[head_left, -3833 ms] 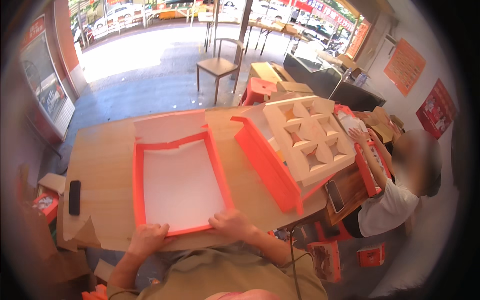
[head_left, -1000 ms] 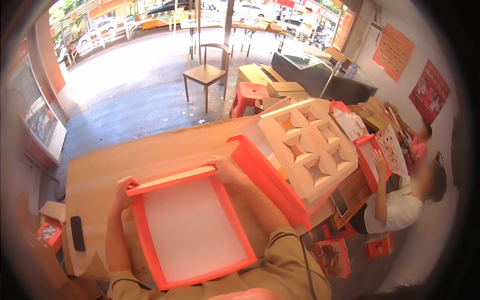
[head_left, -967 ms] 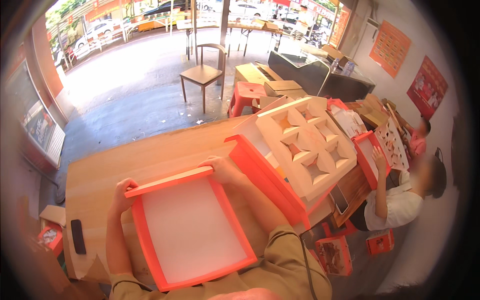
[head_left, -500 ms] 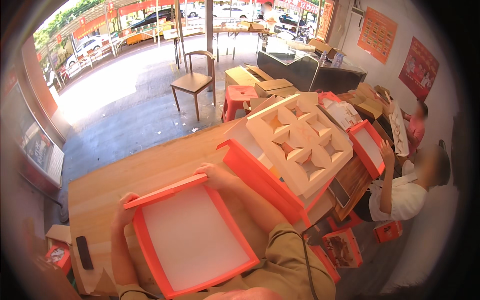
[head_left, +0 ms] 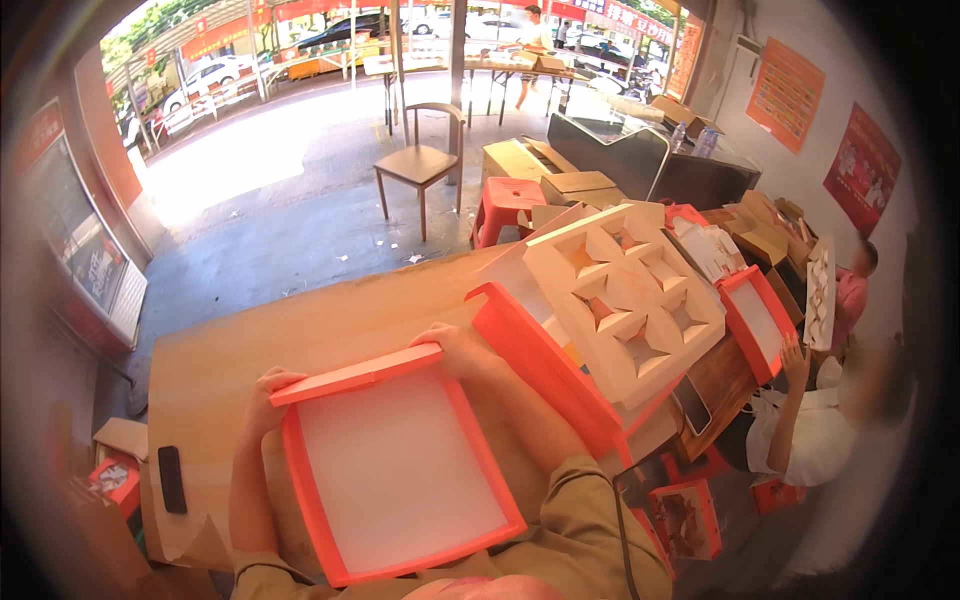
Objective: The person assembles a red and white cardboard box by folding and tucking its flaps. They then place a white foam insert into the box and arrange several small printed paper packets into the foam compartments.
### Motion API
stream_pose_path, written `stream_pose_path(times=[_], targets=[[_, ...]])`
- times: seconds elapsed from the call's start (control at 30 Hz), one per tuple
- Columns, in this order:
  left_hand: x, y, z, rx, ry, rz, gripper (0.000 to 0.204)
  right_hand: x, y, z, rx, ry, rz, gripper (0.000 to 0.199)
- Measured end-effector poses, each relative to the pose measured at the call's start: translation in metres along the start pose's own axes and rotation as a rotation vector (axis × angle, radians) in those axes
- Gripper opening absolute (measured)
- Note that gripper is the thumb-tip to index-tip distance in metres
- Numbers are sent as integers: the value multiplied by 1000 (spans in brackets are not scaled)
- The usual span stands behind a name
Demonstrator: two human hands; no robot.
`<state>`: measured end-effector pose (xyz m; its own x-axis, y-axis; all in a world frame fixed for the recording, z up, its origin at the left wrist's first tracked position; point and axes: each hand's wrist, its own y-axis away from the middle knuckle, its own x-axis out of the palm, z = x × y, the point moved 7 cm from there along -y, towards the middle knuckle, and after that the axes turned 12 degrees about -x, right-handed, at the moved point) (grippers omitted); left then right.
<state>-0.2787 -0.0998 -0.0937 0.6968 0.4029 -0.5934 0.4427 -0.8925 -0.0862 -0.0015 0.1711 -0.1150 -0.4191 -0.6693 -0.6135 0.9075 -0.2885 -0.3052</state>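
Setting: open shopfront with a long wooden bench (head_left: 330, 330); a wooden chair (head_left: 422, 160) is seen out on the grey floor.
Box tray: an orange tray with a white inside (head_left: 395, 465) is held tilted above the near edge of the bench, close to the body.
Left hand (head_left: 268, 398): closed over the tray's far left corner.
Right hand (head_left: 455, 345): clamped on the far right corner, so the tray lies between both hands.
Handling: the far wall is best kept pinched evenly at both corners, so the thin card is not twisted.
Nearby: a stack of cut-out card inserts (head_left: 625, 305) is just to the right; a dark phone (head_left: 172, 478) lies at the left.
Co-worker: another orange tray (head_left: 757, 322) is held by a seated person at the right.
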Motion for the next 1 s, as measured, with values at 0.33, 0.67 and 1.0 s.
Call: stream_pose_path(times=[0.33, 0.67, 1.0], targets=[[-3, 11, -35, 174, -177, -171, 19, -26, 8, 45, -169, 203, -26, 37], [-11, 11, -29, 135, -200, -56, 25, -23, 4, 41, -36, 94, 137, 56], [-24, 30, -41, 87, -134, 307, 53, -20, 9, 71, 41, 214, 393, 92]])
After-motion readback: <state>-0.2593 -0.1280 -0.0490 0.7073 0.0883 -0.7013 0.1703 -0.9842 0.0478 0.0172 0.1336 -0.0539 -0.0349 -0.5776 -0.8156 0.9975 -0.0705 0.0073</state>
